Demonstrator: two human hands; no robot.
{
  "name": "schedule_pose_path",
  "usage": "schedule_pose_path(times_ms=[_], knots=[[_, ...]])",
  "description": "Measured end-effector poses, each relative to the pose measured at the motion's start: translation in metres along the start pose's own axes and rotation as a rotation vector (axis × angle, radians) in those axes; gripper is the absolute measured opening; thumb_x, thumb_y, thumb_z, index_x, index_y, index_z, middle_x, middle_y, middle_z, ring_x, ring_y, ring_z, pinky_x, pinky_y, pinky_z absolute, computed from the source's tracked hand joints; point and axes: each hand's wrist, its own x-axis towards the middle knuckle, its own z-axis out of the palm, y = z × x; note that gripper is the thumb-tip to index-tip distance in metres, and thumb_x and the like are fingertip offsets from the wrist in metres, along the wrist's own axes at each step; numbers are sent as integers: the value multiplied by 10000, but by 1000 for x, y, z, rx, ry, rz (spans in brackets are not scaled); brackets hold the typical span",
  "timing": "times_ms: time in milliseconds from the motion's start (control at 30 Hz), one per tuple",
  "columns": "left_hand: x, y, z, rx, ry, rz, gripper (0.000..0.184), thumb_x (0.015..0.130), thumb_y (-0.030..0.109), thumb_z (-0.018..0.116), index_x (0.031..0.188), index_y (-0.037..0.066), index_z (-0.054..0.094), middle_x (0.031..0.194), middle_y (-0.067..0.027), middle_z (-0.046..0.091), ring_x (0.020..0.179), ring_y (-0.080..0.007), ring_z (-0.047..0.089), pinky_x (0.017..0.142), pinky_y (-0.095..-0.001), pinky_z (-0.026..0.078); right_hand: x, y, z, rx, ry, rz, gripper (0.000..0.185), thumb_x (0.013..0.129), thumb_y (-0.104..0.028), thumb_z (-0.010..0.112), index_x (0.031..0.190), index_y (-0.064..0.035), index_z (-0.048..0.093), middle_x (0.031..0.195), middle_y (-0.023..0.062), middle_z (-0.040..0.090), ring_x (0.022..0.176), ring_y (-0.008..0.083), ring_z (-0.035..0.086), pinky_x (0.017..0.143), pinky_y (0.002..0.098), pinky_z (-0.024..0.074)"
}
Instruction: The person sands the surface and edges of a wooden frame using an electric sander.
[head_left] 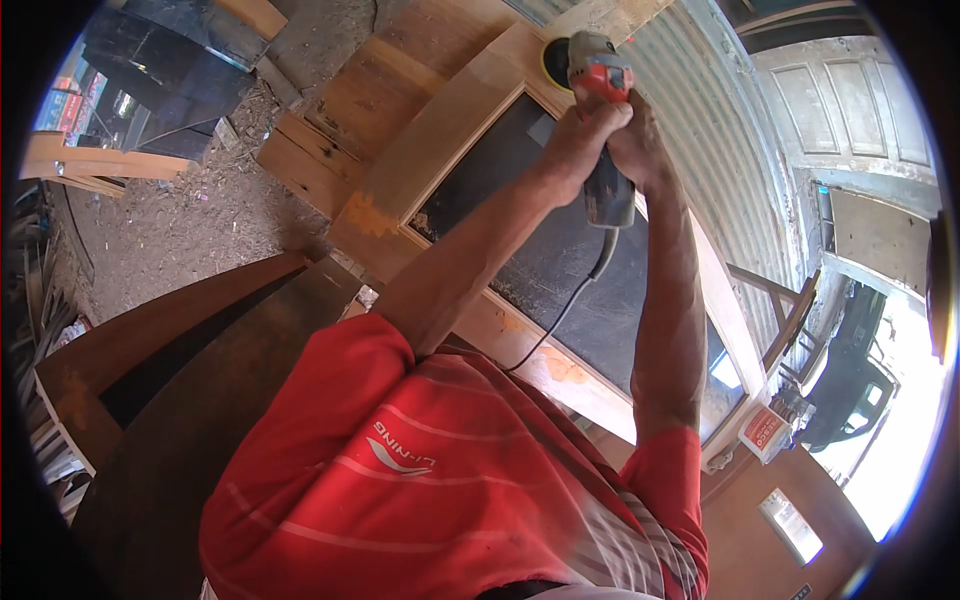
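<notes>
Out over the far end of a wooden frame (pixel 430 140), a person in a red shirt (pixel 400 470) holds a power tool (pixel 608 195) at the stretch of both arms. From where I stand, both grips look closed: the left hand (pixel 577 145) is wrapped round the tool just behind its red section, and the right hand (pixel 640 140) clasps it from the other side. The two hands press close together, the left thumb lying across towards the right hand; some of the fingers are hidden, so I cannot tell how each one sits.

Beyond the hands, the tool's grey head carries a yellow-edged disc (pixel 556 65) by the upper corner of the frame. Whether the disc touches the wood, I cannot tell. Its dark body points back towards the person, and a cord (pixel 580 290) curves from its end, passing over the dark panel (pixel 600 340) set within the frame. Orange-brown patches mark the pale timber in places.

Alongside the frame, on the person's right, runs a corrugated metal sheet (pixel 690 130), with a white panelled door (pixel 850 100) further off. Near the frame's closer right corner sits a red-and-white container (pixel 765 432). Over to the left, littered ground (pixel 220 220) shows between pieces of timber.
</notes>
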Motion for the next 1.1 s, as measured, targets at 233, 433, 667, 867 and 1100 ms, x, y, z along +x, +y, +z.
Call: schedule_pose_path(times_ms=[233, 433, 667, 867, 1100], knots=[[-10, 25, -26, 3, 150, 163, 314, 967, 284, 679, 1198, 78, 632, 1076, 7, 629, 1018, -86, 581, 944, -288, 461, 17, -50, 24, 133, -148, -8, 457, 909, -374, 748, 1130, 22, 689, 995, 228, 741, 987, 329, 735, 852, 444, 547], [-56, 19, -35, -10, 254, 294, 277, 981, 250, 662, 1192, 70, 650, 1072, 16, 606, 1027, -78, 548, 971, -290, 437, -1, -45, 50, 27, -254, -61, 570, 899, -372, 748, 1200, 81, 580, 1109, 325, 698, 1092, 467, 687, 897, 495, 537], [-49, 28, -44, -26, 188, 247, 317, 961, 303, 672, 1176, 71, 652, 1090, 4, 624, 1035, -87, 562, 962, -295, 444, 7, -50, 59, 72, -243, -42, 609, 916, -435, 742, 1209, 81, 605, 1060, 284, 727, 1047, 388, 726, 845, 464, 549], [-79, 31, -50, -16, 240, 287, 355, 966, 305, 662, 1222, 58, 650, 1114, -18, 652, 1050, -100, 589, 973, -293, 448, -18, -82, 64, 44, -313, -61, 661, 924, -474, 745, 1157, 128, 601, 1038, 276, 732, 1003, 362, 739, 819, 444, 556], [-136, 24, -62, -17, 285, 357, 406, 976, 340, 664, 1242, 35, 635, 1155, -37, 645, 1103, -124, 587, 1009, -312, 444, -59, -99, 87, 82, -375, -121, 719, 891, -519, 778, 1120, 139, 600, 1019, 303, 716, 1005, 390, 735, 844, 441, 560]])
